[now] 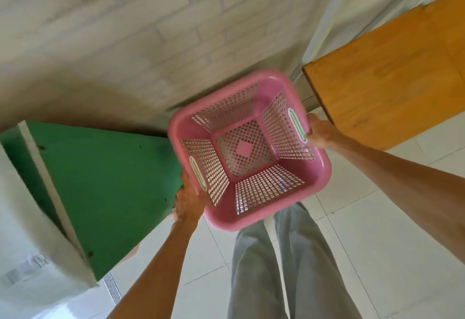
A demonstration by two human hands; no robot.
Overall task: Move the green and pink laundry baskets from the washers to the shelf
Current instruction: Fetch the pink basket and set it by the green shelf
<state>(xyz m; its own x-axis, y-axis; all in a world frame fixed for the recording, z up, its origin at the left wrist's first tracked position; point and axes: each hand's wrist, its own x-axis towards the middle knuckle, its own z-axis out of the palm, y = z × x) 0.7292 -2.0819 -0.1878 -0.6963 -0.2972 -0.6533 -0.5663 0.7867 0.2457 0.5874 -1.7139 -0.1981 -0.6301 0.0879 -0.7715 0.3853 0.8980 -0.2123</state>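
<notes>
A white brick wall (120, 29) fills the background, with a green panel (108, 187) at the left and a wooden shelf board (392, 87) at the right. Between them the pink basket (247, 150) hangs empty above the tiled floor (377, 230), carried level at waist height, probably so it can slide onto the board. The left hand (188, 200) and right hand (322, 132) grip opposite handles, which keeps it balanced. No green basket is visible.
</notes>
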